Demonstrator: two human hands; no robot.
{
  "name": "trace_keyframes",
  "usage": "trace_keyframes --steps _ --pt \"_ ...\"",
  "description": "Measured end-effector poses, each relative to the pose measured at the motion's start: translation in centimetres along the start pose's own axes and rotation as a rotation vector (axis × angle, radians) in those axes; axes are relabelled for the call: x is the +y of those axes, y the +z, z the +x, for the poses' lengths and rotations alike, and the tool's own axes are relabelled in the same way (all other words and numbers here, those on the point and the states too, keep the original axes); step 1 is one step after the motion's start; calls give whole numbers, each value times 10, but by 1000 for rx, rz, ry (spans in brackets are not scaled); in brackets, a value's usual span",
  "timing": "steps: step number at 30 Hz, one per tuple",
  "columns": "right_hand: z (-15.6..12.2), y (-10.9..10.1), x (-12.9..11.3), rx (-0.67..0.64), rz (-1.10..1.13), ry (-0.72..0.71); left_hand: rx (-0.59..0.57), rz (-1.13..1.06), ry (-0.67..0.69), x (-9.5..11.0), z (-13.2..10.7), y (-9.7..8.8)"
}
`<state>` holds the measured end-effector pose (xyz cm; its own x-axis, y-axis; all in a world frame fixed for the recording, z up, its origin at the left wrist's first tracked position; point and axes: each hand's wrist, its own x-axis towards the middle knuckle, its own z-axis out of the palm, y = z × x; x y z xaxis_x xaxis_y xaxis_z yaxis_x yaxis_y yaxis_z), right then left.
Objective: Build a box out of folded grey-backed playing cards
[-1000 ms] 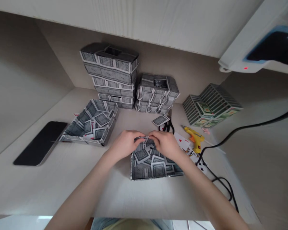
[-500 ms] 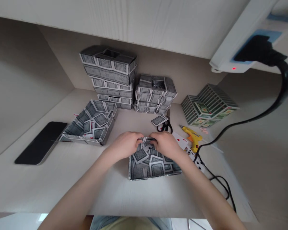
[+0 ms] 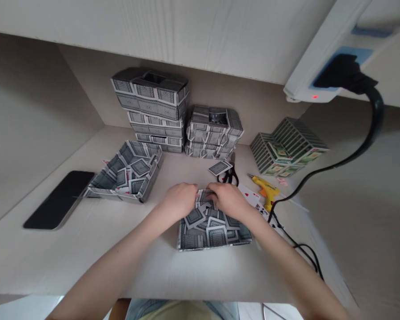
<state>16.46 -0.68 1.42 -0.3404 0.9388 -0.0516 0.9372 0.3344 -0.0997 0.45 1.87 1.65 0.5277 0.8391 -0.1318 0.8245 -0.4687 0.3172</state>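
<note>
Head view, both hands at work at the middle of the table (image 3: 86, 253).

- Work piece: a card tray (image 3: 216, 233), a shallow open box made of playing cards laid back side up. It sits flat on the table just in front of the person.
- Left hand (image 3: 182, 200): grip closed, fingers curled over the left part of the tray's far wall and pinching its top edge.
- Right hand (image 3: 228, 201): grip closed likewise on the same wall, just beside the left. The fingertips of the two hands nearly meet. I cannot tell whether a loose card is tucked between them.
- Step in hand, as I judge it: pressing or folding the far wall's rim into shape.
- Further work on that rim calls for an even pinch from both sides, with the tray's base kept flat on the table.

Around it:
- A second tray (image 3: 126, 173) lies to the left, with a phone (image 3: 58, 200) beyond it.
- Two stacks of finished boxes (image 3: 151, 109) stand at the back.
- Scissors (image 3: 230, 178), a yellow glue gun (image 3: 266, 190) and loose cards (image 3: 253, 198) lie near the right hand.
- The glue gun's black cable (image 3: 353, 155) runs up to a power strip (image 3: 320, 66).
</note>
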Motion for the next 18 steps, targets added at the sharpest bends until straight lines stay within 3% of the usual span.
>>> trace_keyframes --steps 8,18 --pt "-5 15 28 23 218 35 -98 10 155 -10 2 -1" --pt "4 27 24 78 236 106 -18 70 17 -9 4 8"
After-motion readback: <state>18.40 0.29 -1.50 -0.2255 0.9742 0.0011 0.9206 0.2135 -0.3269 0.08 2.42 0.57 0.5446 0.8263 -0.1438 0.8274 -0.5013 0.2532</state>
